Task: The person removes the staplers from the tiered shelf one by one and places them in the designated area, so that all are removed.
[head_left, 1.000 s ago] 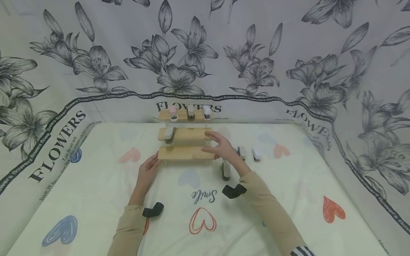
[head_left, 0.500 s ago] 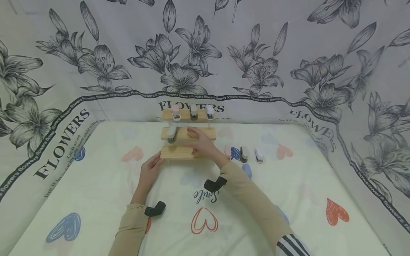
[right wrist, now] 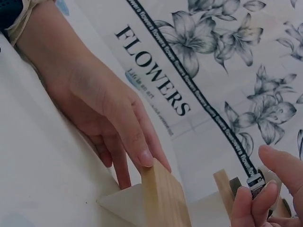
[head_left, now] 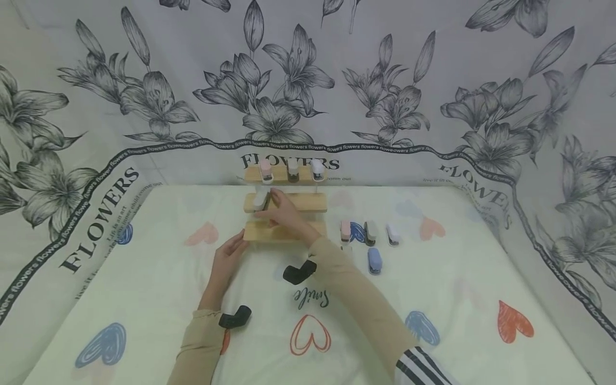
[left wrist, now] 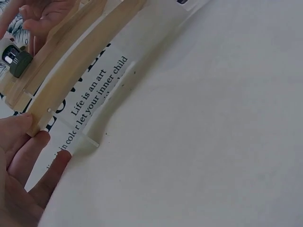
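Observation:
A three-tier wooden display rack (head_left: 308, 202) with clear side panels stands at the table's back. My left hand (head_left: 228, 258) pinches the left end of the bottom board (left wrist: 80, 71), thumb on top and fingers under it. One grey-and-dark mini stapler (head_left: 261, 200) sits at the left of the middle tier. My right hand (head_left: 285, 214) is right at it, thumb and forefinger spread around its near and right sides; the left wrist view shows a gap between fingers and stapler (left wrist: 18, 60). A pink stapler (head_left: 266, 170), a grey one (head_left: 292, 170) and a white one (head_left: 317, 169) line the top tier.
Right of the rack on the table are a pink stapler (head_left: 345, 231), a grey one (head_left: 370, 233), a white one (head_left: 392, 234) and a blue one (head_left: 374, 260). Another lies mostly behind the right sleeve (head_left: 356, 289). A flower-printed curtain (head_left: 385, 80) hangs behind.
My right hand has moved left from the rack's right end to the stapler on the middle tier. The blue stapler has come into view from behind the arm. My left hand stays put.

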Demonstrator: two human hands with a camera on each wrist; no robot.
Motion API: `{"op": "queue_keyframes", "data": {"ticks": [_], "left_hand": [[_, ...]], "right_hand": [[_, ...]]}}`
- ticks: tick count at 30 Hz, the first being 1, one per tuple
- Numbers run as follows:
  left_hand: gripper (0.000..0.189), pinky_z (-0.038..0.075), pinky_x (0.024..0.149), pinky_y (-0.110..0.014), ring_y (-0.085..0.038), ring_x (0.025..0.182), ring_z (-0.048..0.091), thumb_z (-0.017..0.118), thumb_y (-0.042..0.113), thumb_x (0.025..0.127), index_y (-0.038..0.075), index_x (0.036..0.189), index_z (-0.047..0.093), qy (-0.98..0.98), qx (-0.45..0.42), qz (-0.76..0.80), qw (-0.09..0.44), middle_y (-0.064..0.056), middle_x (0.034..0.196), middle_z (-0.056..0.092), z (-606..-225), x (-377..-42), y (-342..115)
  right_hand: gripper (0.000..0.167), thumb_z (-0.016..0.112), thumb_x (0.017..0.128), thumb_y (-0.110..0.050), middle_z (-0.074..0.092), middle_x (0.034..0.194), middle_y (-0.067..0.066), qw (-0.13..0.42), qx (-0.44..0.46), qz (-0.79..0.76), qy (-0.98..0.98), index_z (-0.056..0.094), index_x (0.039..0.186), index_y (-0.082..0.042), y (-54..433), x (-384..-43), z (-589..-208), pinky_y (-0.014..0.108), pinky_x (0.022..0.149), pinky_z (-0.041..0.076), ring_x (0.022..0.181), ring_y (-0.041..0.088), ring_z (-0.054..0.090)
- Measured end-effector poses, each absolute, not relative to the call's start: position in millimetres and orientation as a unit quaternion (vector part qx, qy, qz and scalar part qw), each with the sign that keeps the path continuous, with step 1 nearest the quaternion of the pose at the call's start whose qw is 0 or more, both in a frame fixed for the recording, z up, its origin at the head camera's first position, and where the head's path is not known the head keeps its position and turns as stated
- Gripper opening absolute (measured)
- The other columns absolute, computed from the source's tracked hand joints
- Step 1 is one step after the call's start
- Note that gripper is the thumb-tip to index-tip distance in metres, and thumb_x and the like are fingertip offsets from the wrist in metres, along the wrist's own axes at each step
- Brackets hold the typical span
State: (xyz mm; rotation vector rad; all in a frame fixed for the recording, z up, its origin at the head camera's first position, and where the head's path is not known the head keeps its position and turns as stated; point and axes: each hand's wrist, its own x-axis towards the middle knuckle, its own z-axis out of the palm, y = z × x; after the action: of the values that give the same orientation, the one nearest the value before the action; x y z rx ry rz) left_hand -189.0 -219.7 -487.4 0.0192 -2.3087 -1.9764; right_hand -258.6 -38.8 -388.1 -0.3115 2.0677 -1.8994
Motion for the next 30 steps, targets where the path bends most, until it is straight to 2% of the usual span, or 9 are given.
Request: {"op": "queue_keyframes", "data": {"ticks": [4, 7, 10, 14, 19, 22, 26, 30], "left_hand": [[0.058, 0.029, 0.101, -0.034, -0.022, 0.118, 0.043, 0.063, 0.036, 0.082, 0.006, 0.129, 0.046, -0.743, 0.009, -0.668, 0.039, -0.010, 0.130, 0.046, -488.6, -189.0, -217.7], [0.059, 0.030, 0.100, -0.034, -0.022, 0.117, 0.044, 0.063, 0.037, 0.082, 0.006, 0.130, 0.045, -0.740, 0.013, -0.671, 0.034, -0.010, 0.130, 0.046, -488.0, -188.6, -217.0], [0.060, 0.029, 0.101, -0.033, -0.019, 0.118, 0.042, 0.063, 0.039, 0.082, 0.007, 0.130, 0.045, -0.744, 0.018, -0.667, 0.030, -0.009, 0.131, 0.045, -486.8, -188.5, -217.0], [0.061, 0.028, 0.102, -0.032, -0.018, 0.120, 0.041, 0.064, 0.039, 0.081, 0.008, 0.130, 0.046, -0.744, 0.023, -0.667, 0.031, -0.007, 0.131, 0.045, -486.8, -188.9, -217.7], [0.061, 0.027, 0.102, -0.033, -0.018, 0.120, 0.040, 0.063, 0.041, 0.081, 0.008, 0.130, 0.045, -0.747, 0.027, -0.664, 0.029, -0.007, 0.131, 0.045, -488.2, -186.9, -218.1], [0.062, 0.027, 0.102, -0.033, -0.017, 0.120, 0.040, 0.062, 0.042, 0.081, 0.009, 0.131, 0.045, -0.752, 0.030, -0.658, 0.023, -0.006, 0.131, 0.045, -488.8, -184.8, -217.1], [0.060, 0.027, 0.102, -0.033, -0.018, 0.120, 0.041, 0.062, 0.041, 0.082, 0.009, 0.130, 0.045, -0.753, 0.025, -0.657, 0.028, -0.006, 0.131, 0.045, -488.4, -183.7, -216.0], [0.060, 0.028, 0.102, -0.034, -0.019, 0.119, 0.042, 0.062, 0.041, 0.082, 0.009, 0.130, 0.045, -0.757, 0.019, -0.652, 0.035, -0.006, 0.131, 0.046, -486.3, -185.1, -216.7]], "right_hand": [[0.090, 0.078, 0.070, -0.019, 0.021, 0.145, 0.003, 0.147, -0.087, -0.668, 0.724, 0.024, 0.142, -0.020, -42.0, -260.2, -390.8, 0.028, 0.061, 0.053, 0.075, 0.016, 0.057], [0.087, 0.076, 0.072, -0.017, 0.024, 0.144, 0.005, 0.137, -0.081, -0.673, 0.722, 0.025, 0.142, -0.019, -43.1, -261.1, -390.6, 0.026, 0.057, 0.052, 0.059, 0.017, 0.054], [0.083, 0.075, 0.073, -0.016, 0.026, 0.143, 0.006, 0.132, -0.082, -0.672, 0.724, 0.028, 0.141, -0.017, -43.5, -261.0, -388.9, 0.025, 0.055, 0.052, 0.055, 0.015, 0.053], [0.078, 0.075, 0.073, -0.017, 0.030, 0.142, 0.007, 0.128, -0.081, -0.662, 0.734, 0.034, 0.138, -0.014, -42.6, -259.7, -387.3, 0.025, 0.056, 0.052, 0.058, 0.017, 0.055], [0.074, 0.078, 0.068, -0.024, 0.039, 0.137, 0.003, 0.104, -0.087, -0.638, 0.758, 0.042, 0.133, -0.016, -37.6, -258.5, -392.5, 0.028, 0.061, 0.052, 0.073, 0.016, 0.058], [0.072, 0.079, 0.067, -0.025, 0.042, 0.134, 0.003, 0.092, -0.100, -0.627, 0.767, 0.045, 0.130, -0.017, -33.4, -257.1, -397.1, 0.028, 0.057, 0.052, 0.069, 0.016, 0.057], [0.072, 0.080, 0.067, -0.023, 0.042, 0.134, 0.006, 0.084, -0.112, -0.621, 0.771, 0.045, 0.130, -0.016, -31.3, -254.9, -397.3, 0.028, 0.050, 0.051, 0.055, 0.018, 0.053], [0.072, 0.080, 0.066, -0.021, 0.043, 0.134, 0.008, 0.077, -0.114, -0.616, 0.775, 0.046, 0.129, -0.015, -31.8, -254.1, -392.8, 0.028, 0.051, 0.052, 0.062, 0.018, 0.057]]}}
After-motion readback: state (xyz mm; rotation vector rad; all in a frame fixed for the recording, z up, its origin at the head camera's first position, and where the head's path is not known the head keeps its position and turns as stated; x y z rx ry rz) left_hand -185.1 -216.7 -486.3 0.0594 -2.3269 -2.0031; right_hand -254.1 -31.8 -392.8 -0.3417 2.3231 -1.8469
